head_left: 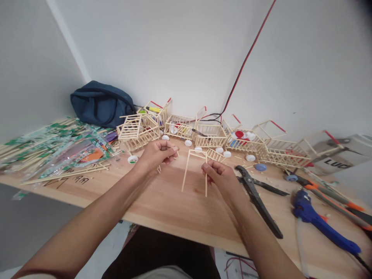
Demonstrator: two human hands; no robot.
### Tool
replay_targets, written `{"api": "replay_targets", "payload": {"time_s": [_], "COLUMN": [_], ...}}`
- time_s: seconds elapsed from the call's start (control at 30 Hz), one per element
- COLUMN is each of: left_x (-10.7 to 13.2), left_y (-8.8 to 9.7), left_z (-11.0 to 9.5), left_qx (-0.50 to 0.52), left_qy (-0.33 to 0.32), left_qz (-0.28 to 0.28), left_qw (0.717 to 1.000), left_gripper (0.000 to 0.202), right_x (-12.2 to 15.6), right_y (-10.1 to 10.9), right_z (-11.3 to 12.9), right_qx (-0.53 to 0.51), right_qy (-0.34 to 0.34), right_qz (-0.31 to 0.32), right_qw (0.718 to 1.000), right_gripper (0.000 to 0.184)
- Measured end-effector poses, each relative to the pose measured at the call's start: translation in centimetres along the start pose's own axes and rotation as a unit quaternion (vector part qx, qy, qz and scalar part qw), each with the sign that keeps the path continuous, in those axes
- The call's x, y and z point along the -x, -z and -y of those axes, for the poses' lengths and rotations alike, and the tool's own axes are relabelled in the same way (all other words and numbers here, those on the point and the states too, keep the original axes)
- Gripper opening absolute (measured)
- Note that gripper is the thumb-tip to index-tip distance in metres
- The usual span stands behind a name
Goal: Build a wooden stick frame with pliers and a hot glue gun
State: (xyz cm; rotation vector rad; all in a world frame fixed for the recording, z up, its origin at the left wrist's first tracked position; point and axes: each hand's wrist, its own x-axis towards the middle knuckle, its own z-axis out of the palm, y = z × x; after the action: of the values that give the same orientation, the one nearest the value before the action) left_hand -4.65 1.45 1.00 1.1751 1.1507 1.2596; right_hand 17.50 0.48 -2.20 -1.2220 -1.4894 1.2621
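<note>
Between finger and thumb, my right hand (216, 173) pinches one leg of a U-shaped frame of thin wooden sticks (186, 170), its crossbar pointing away from me. My left hand (162, 152) is closed in a pinch on a short piece of wooden stick (178, 154), to the left of the frame. Another small stick piece (159, 169) shows just under the left hand. Behind both hands stands a row of small carts built from sticks (210, 135), some with red handles. A ladder-like stick panel (214, 155) lies just beyond the frame.
Black cutting pliers (258, 201) and a blue glue gun (322, 224) lie at the right, near orange-handled pliers (334, 193). Packaged sticks (72, 143) cover the left side, before a blue pouch (101, 102). White bottle caps (188, 143) are scattered in front of the carts.
</note>
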Motion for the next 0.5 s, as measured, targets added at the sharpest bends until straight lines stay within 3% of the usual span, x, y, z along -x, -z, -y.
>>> {"api": "replay_targets", "payload": {"time_s": [0.27,0.5], "left_x": [-0.03,-0.04], "left_y": [-0.09,-0.21], "left_z": [-0.35,-0.51], "left_qx": [0.109,0.109], "left_qy": [-0.002,0.022], "left_qz": [0.012,-0.004], "left_qw": [0.994,0.994], "left_gripper": [0.023,0.041], "right_x": [-0.13,-0.13], "right_y": [0.14,0.07], "right_z": [-0.08,-0.33], "right_qx": [0.000,-0.001], "right_qy": [-0.002,-0.001], "right_qz": [-0.001,0.000], "right_qw": [1.000,1.000], "right_gripper": [0.032,0.033]}}
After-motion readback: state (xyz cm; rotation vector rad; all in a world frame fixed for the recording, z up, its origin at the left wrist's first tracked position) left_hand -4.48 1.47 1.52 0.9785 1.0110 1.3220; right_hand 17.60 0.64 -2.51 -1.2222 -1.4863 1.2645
